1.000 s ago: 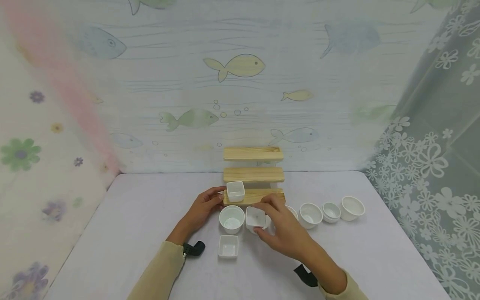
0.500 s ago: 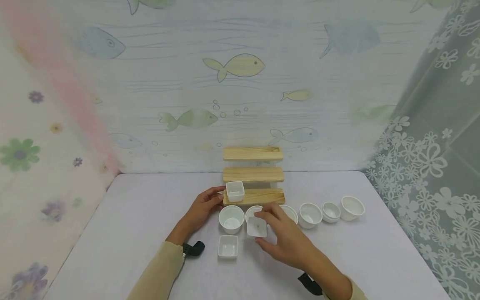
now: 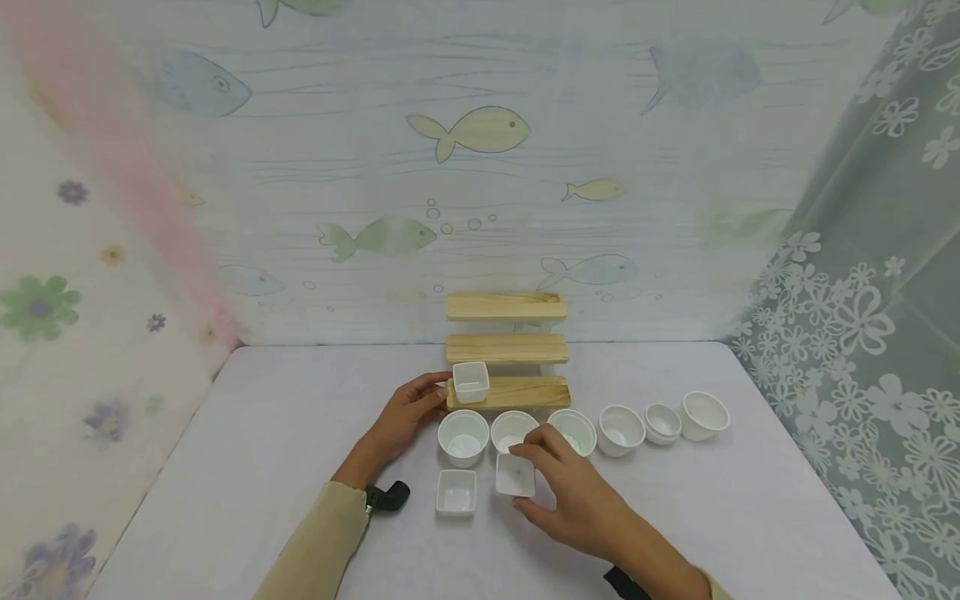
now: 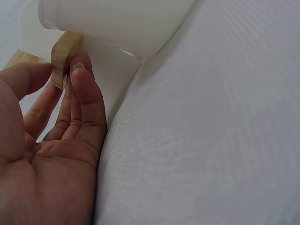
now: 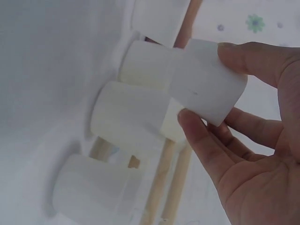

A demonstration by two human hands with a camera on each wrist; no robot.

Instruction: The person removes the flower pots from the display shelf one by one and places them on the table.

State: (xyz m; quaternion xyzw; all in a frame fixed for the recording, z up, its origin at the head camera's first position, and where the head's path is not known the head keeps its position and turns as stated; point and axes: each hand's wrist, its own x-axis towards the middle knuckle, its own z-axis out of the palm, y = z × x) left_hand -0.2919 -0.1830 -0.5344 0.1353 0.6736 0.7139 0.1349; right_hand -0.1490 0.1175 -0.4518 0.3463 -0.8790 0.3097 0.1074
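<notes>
My right hand pinches a small square white bowl between thumb and fingers, in front of the row of round bowls. A flat face of it, with a faint mark, shows in the head view; the right wrist view shows the same bowl from close by. At the left end of a three-step wooden rack, my left hand grips the lowest board; its wooden end sits between thumb and fingers in the left wrist view. One square bowl stands on that board's left end.
Round white bowls stand in a row before and right of the rack, including a left one, a middle one and a far right one. Another square bowl sits nearer the front. A fish-print wall rises behind the table.
My right hand has drawn the square bowl back from over the round bowls toward the table's front, uncovering the round bowls behind. My left hand has stayed at the rack.
</notes>
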